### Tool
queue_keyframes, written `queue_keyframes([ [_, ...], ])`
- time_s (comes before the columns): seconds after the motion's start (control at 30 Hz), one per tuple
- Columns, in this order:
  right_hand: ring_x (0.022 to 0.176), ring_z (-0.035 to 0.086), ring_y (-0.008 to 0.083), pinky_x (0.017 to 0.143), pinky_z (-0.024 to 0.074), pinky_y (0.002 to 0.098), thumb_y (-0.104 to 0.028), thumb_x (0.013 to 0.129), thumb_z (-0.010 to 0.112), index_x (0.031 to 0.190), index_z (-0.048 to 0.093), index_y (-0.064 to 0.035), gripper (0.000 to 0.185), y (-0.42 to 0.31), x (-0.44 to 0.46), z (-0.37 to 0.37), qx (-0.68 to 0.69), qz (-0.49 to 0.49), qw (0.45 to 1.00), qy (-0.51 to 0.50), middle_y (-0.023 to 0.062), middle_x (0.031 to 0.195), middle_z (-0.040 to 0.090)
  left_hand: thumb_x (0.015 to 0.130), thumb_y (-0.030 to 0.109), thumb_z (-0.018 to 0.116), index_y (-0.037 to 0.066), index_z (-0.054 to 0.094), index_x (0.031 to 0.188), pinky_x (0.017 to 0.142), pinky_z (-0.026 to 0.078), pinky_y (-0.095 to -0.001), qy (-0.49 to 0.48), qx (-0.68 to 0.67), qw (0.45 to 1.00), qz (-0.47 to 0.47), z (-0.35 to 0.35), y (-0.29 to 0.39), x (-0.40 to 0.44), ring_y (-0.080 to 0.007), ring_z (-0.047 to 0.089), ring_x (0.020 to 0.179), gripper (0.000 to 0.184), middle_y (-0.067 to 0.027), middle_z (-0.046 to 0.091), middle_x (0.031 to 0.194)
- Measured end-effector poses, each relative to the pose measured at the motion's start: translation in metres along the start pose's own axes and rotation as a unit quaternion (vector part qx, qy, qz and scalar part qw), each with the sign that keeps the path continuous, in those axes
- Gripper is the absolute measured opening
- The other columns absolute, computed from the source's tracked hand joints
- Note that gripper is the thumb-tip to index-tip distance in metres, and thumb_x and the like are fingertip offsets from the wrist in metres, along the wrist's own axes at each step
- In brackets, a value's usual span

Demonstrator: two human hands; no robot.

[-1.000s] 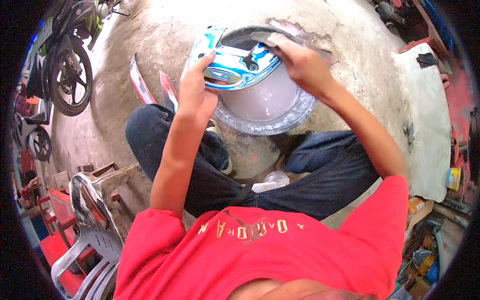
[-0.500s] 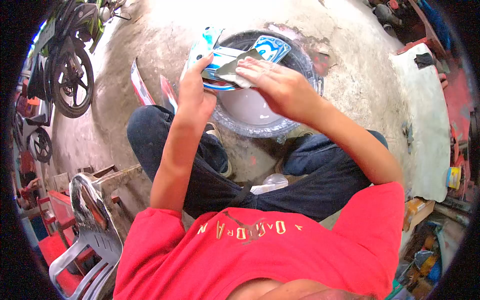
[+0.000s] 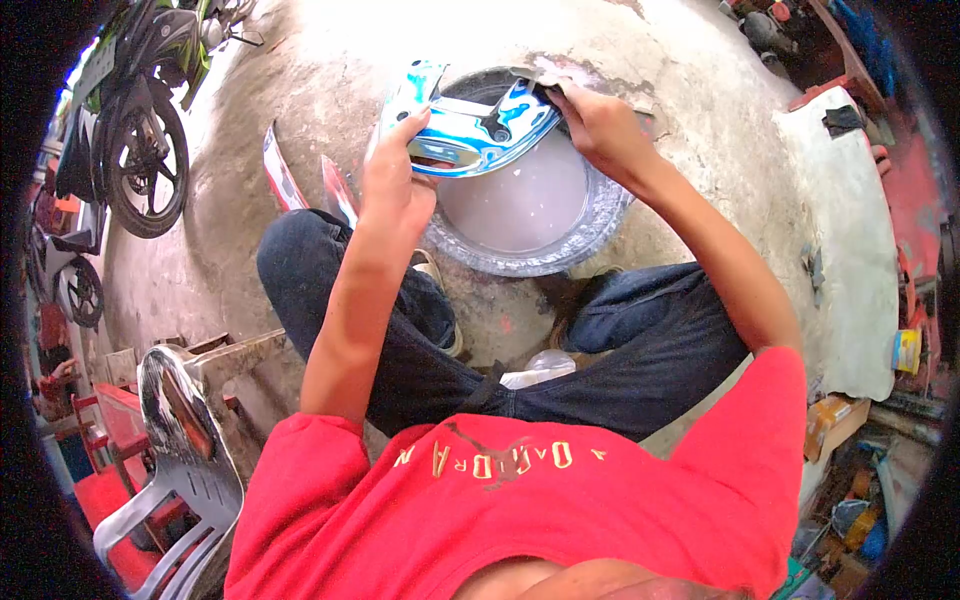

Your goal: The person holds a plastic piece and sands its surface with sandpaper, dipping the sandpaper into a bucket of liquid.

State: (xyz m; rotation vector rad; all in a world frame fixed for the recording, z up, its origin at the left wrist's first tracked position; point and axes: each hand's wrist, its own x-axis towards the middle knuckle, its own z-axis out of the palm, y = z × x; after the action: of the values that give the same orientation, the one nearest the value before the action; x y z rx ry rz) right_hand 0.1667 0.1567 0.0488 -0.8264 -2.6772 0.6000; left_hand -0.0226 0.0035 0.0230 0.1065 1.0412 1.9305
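Observation:
My left hand is closed round the left end of a shiny blue-and-white plastic panel, which looks like a motorcycle fairing. Its thumb lies on the upper face. At the panel's far right end, my right hand pinches a dark grey sheet of sandpaper, partly hidden by the fingers, against the edge. Below the panel sits a round black tub that looks made from a tyre, holding cloudy grey water. The panel is held above the water and covers the tub's far left part.
Two red-and-white panel pieces lie on the concrete floor left of my knee. Motorcycles stand at the left. A worn plastic chair is at lower left. A long pale panel lies at the right, with a small yellow tub beside it.
My right hand has moved right with the sandpaper, from the panel's middle to its right end, and its fingers have turned to curl over the edge. My left hand holds nearly still.

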Motion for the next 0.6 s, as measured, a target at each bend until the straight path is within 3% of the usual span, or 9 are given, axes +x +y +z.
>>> queue_keyframes([
  [0.07,0.115,0.064,0.0324,0.095,0.0534,0.0410,-0.002,0.086,0.054,0.121,0.065,-0.0112,0.038,0.000,-0.010,0.023,0.017,-0.212,0.965,0.151,0.0183,0.124,0.065,0.090,0.006,0.064,0.000,0.059,0.119,0.081,0.056,-0.0392,0.008,-0.013,1.000,0.002,0.004,0.001,0.003,-0.0236,0.067,0.097,0.030,-0.0102,0.066,0.108],
  [0.13,0.123,0.060,0.0330,0.102,0.0495,0.0394,0.004,0.088,0.057,0.127,0.062,-0.0080,0.041,-0.031,-0.029,0.029,0.012,-0.303,0.945,0.123,0.0196,0.130,0.062,0.090,0.005,0.064,0.000,0.059,0.119,0.083,0.056,-0.0393,0.020,-0.013,1.000,0.003,0.002,-0.001,0.002,-0.0237,0.066,0.098,0.030,-0.0105,0.066,0.108],
  [0.27,0.117,0.063,0.0340,0.096,0.0523,0.0401,0.002,0.090,0.057,0.128,0.060,-0.0073,0.040,-0.007,-0.013,0.029,0.036,-0.286,0.947,0.140,0.0212,0.123,0.065,0.090,0.006,0.064,0.000,0.059,0.118,0.081,0.057,-0.0399,-0.014,-0.008,1.000,0.015,0.001,-0.002,0.000,-0.0242,0.067,0.096,0.029,-0.0110,0.066,0.107],
  [0.3,0.110,0.064,0.0369,0.089,0.0543,0.0410,-0.002,0.094,0.056,0.128,0.060,-0.0083,0.035,-0.005,-0.009,0.019,0.051,-0.209,0.969,0.122,0.0226,0.119,0.065,0.090,0.006,0.064,0.000,0.059,0.118,0.081,0.057,-0.0399,-0.011,-0.002,1.000,0.011,0.002,0.000,-0.001,-0.0243,0.067,0.095,0.030,-0.0110,0.066,0.107],
  [0.33,0.105,0.065,0.0396,0.084,0.0551,0.0417,-0.006,0.097,0.055,0.127,0.060,-0.0095,0.031,-0.003,-0.004,0.007,0.024,-0.073,0.996,0.047,0.0244,0.117,0.065,0.090,0.006,0.064,0.000,0.059,0.118,0.080,0.057,-0.0400,-0.008,0.005,1.000,0.008,0.002,0.001,-0.002,-0.0243,0.067,0.095,0.030,-0.0111,0.066,0.107],
  [0.4,0.113,0.064,0.0342,0.095,0.0529,0.0434,0.000,0.084,0.054,0.123,0.062,-0.0074,0.040,-0.002,-0.010,0.017,0.026,-0.136,0.986,0.092,0.0194,0.123,0.065,0.089,0.006,0.064,0.000,0.059,0.118,0.079,0.057,-0.0397,-0.006,-0.006,1.000,-0.002,0.000,0.000,0.002,-0.0242,0.068,0.095,0.030,-0.0112,0.067,0.107],
  [0.47,0.118,0.063,0.0319,0.100,0.0510,0.0420,-0.002,0.085,0.056,0.123,0.062,-0.0053,0.038,-0.019,-0.021,0.032,-0.007,-0.305,0.940,0.153,0.0184,0.124,0.065,0.089,0.006,0.064,0.000,0.060,0.118,0.079,0.058,-0.0394,-0.009,-0.014,1.000,-0.005,-0.001,-0.002,0.006,-0.0238,0.068,0.095,0.030,-0.0111,0.067,0.107],
  [0.53,0.121,0.062,0.0299,0.104,0.0489,0.0410,-0.003,0.087,0.056,0.124,0.063,-0.0055,0.038,-0.041,-0.034,0.029,0.010,-0.330,0.935,0.130,0.0184,0.126,0.065,0.089,0.006,0.064,0.001,0.060,0.118,0.078,0.058,-0.0389,-0.019,-0.009,1.000,-0.008,-0.003,-0.002,0.006,-0.0232,0.068,0.095,0.030,-0.0110,0.067,0.107],
  [0.6,0.118,0.063,0.0308,0.102,0.0501,0.0405,-0.003,0.087,0.055,0.125,0.063,-0.0077,0.039,-0.005,-0.014,0.031,0.026,-0.323,0.938,0.120,0.0177,0.125,0.065,0.089,0.006,0.064,0.000,0.060,0.117,0.078,0.058,-0.0391,-0.014,0.009,1.000,0.008,0.001,0.000,0.000,-0.0232,0.068,0.095,0.029,-0.0111,0.067,0.107],
])
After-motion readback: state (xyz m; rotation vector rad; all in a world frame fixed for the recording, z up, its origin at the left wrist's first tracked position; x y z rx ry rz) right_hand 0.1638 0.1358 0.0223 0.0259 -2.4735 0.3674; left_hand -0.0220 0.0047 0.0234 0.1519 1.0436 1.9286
